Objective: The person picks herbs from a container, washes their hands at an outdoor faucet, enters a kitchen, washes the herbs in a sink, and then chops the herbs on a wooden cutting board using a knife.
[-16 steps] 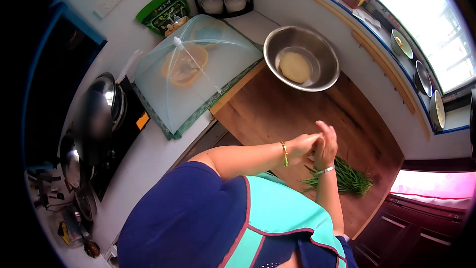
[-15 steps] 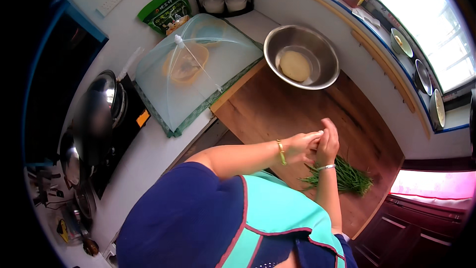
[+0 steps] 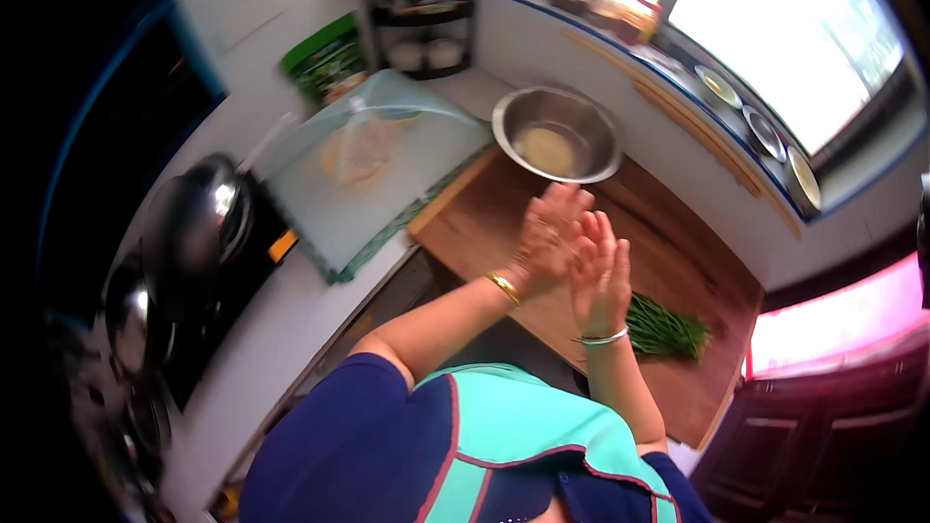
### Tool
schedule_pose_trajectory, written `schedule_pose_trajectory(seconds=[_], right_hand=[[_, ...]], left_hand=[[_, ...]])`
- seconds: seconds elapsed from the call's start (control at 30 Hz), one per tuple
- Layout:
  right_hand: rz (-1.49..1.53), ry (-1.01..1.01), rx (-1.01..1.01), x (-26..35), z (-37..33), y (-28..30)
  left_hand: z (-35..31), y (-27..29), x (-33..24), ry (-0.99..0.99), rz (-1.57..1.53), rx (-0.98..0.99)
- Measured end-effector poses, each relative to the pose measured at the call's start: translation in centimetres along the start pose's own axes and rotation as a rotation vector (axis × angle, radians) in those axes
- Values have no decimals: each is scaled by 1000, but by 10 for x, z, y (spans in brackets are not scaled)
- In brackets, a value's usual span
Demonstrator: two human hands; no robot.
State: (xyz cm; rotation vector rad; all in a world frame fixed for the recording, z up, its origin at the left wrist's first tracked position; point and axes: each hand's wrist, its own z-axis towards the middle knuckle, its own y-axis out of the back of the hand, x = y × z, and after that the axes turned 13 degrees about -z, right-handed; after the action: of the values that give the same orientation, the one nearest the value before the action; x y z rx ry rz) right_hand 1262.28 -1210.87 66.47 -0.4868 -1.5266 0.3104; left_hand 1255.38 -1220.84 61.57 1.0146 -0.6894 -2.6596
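Note:
Above the wooden board [image 3: 465,215], my left hand [image 3: 548,237], with a gold bracelet at the wrist, is raised with its fingers stretched out. Close beside it is my right hand [image 3: 601,276], wearing a silver bangle, also with straight fingers. The palms face each other, and nothing shows in either hand. Just beyond the fingertips stands a steel bowl [image 3: 598,140] with a round pale lump, looking like dough [image 3: 545,150], in it. A bunch of long thin green stalks, like chives [image 3: 668,331], lies on the board right of my right wrist.
A mesh food cover [image 3: 334,232] stands over a yellowish dish to the left. Behind it are a green bag [image 3: 325,56] and a black corner rack [image 3: 421,15]. Pans [image 3: 218,199] sit on the stove at left. Bowls [image 3: 717,87] and jars line the windowsill.
My hands were together, fingers touching, near the green stalks. Now they are apart with fingers straightened, moved left and up toward the bowl. The view has shifted and blurred somewhat.

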Motion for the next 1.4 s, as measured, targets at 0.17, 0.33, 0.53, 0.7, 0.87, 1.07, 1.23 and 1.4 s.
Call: schedule_pose_trajectory(seconds=[0.17,0.33,0.53,0.7,0.87,1.07,1.23,1.4], right_hand=[[130,-44,201,-26,-49,-89],[215,-148,485,-66,-104,-159],[-45,-143,667,-113,-179,-298],[-378,44,813,-156,-273,-364],[-408,6,1027,-187,-383,-462],[-404,211,1265,-193,-479,-599],[-441,220,1367,-241,-535,-727],[-501,314,1318,-307,-574,-884]], left_hand=[[-53,88,-31,-211,-163,39],[-114,214,-33,5,17,-114],[-230,370,-104,36,168,-329],[-380,495,-164,389,7,-536],[-484,594,-240,450,25,-541],[-568,709,-310,506,-232,-855],[-647,810,-313,405,-334,-973],[-722,941,-297,378,-243,-1030]])
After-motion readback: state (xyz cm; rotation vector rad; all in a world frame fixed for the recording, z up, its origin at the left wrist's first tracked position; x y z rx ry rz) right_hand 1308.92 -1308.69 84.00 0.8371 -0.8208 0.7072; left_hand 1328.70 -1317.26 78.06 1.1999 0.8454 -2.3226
